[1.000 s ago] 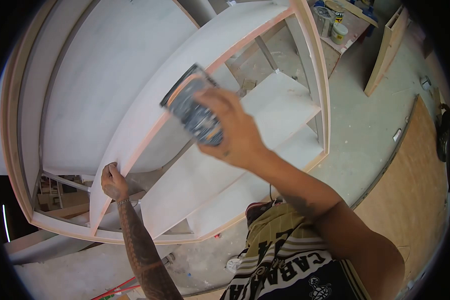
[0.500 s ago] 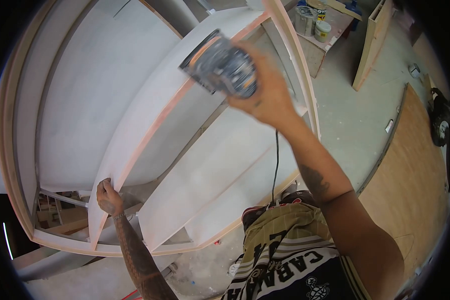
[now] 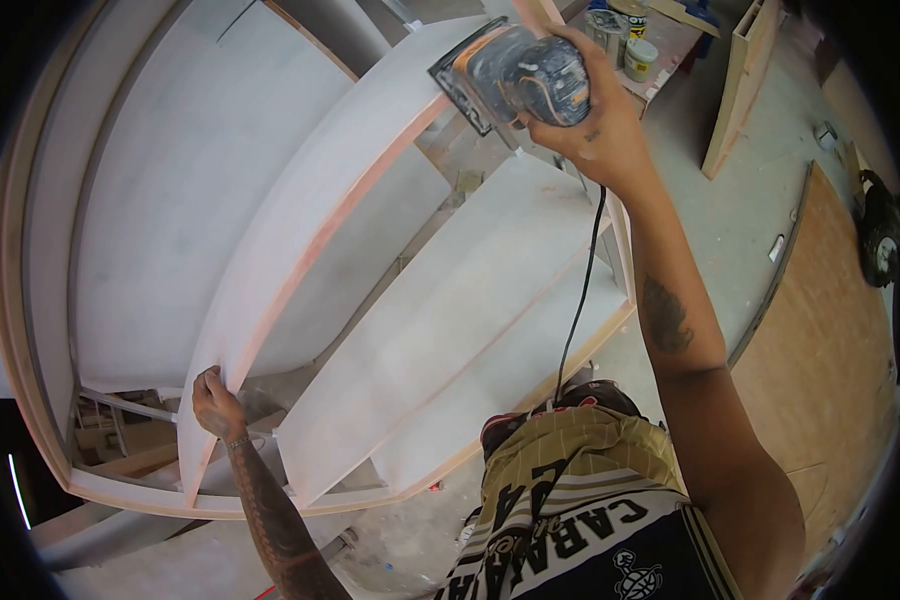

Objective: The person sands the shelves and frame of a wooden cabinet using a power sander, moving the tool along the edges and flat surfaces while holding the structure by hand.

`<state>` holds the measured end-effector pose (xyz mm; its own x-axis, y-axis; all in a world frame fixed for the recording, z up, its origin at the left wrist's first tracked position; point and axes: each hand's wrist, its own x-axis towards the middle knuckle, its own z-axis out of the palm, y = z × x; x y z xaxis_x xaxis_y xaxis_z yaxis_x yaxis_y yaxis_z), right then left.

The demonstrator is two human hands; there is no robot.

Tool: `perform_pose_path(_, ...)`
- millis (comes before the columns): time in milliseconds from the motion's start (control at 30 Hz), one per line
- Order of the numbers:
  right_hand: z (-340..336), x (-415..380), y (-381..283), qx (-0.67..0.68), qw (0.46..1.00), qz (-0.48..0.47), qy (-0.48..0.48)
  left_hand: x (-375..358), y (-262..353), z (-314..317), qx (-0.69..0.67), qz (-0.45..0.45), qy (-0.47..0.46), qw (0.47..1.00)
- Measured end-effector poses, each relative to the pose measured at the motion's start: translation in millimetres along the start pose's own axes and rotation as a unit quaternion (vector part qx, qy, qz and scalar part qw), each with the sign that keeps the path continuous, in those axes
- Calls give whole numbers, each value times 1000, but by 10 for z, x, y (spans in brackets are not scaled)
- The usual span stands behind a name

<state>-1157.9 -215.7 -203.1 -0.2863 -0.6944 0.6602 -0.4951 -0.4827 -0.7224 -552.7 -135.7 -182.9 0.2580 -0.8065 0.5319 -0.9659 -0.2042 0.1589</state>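
My right hand (image 3: 600,125) grips a dusty blue-and-orange electric sander (image 3: 515,75) by its rounded body. The sander's flat black pad lies against the upper part of a curved white panel (image 3: 300,170) with a bare pinkish wooden edge. From the tool, a black cord (image 3: 582,300) hangs down toward my waist. Lower on the same panel, my left hand (image 3: 218,405) is closed around its edge, fingers on the far side partly hidden.
A white-painted wooden frame (image 3: 210,508) with curved ribs surrounds the panel. Behind, paint cans (image 3: 640,60) stand on a low table. A board (image 3: 740,90) stands upright, and a large curved plywood sheet (image 3: 810,370) lies at the right. A black-wheeled object (image 3: 880,235) is beyond it.
My right hand has moved the sander up and to the right along the panel. My left hand keeps its hold on the edge.
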Motion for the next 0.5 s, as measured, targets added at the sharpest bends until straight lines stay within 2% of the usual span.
perform_pose_path(167,-111,98,30,5,999,31,-9,-9,14,-10,-6,-1,-3,1000)
perform_pose_path(200,-138,97,19,4,999,30,-11,-14,24,-21,-7,2,-4,1000)
perform_pose_path(267,-186,105,-61,-11,1000,-29,6,-16,37,-14,-10,4,-3,1000)
perform_pose_path(400,-169,92,151,-16,999,-2,-29,-7,18,7,-16,2,1,1000)
perform_pose_path(500,-110,80,194,21,1000,-8,14,-17,48,-26,-15,-8,-2,1000)
